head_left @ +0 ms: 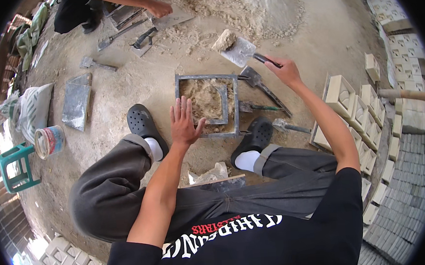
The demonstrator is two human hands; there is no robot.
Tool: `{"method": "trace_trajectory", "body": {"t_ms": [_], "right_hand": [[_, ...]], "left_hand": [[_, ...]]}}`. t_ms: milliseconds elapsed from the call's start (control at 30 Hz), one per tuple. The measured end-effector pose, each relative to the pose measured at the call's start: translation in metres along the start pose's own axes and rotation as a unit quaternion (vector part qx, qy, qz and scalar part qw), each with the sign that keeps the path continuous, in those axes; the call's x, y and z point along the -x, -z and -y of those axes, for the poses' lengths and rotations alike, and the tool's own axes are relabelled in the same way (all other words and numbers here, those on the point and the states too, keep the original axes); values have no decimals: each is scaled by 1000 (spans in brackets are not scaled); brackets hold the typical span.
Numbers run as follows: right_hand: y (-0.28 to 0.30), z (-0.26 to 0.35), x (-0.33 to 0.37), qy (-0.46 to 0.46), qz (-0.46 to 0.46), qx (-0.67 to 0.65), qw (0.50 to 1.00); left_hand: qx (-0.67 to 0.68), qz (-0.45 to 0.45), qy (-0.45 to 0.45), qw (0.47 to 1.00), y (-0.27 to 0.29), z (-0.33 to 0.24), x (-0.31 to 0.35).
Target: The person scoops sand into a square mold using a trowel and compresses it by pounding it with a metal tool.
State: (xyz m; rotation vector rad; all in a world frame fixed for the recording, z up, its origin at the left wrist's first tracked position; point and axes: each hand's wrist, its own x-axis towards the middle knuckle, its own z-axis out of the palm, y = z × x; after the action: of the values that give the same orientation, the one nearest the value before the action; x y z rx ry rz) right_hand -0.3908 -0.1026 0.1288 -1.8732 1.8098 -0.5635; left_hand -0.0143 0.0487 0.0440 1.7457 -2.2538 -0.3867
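On the ground between my feet lies a square metal mould frame (207, 76), partly filled with damp sandy mix (197, 91). A smaller metal insert (224, 102) sits inside it. My left hand (185, 123) rests at the frame's left side, palm down with fingers spread, holding nothing. Out to the right, my right hand (285, 71) is closed round the dark handle of a flat trowel (240, 51). A lump of mix (224, 40) sits on the far end of its blade, beyond the frame. What lies under my left palm is hidden.
Beside the frame lie a hammer-like tool (268, 89) and a small trowel (291, 126). A large sand pile (262, 3) rises beyond. Cast blocks (340, 94) are stacked at right. Another person's hand (159, 8) works at the far left, near a green stool (19, 168) and a bucket (49, 142).
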Motion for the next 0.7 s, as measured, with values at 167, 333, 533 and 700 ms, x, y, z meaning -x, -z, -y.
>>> {"method": "trace_trajectory", "body": {"t_ms": [167, 333, 533, 700], "right_hand": [[69, 24, 100, 12, 108, 24, 994], [83, 44, 148, 83, 169, 134, 973], [81, 90, 162, 131, 233, 228, 936], [83, 122, 157, 115, 274, 292, 909]], "left_hand": [[10, -5, -92, 996, 7, -13, 3], [36, 34, -207, 977, 9, -47, -3], [33, 59, -224, 972, -7, -59, 6], [0, 42, -227, 973, -13, -63, 9]]}}
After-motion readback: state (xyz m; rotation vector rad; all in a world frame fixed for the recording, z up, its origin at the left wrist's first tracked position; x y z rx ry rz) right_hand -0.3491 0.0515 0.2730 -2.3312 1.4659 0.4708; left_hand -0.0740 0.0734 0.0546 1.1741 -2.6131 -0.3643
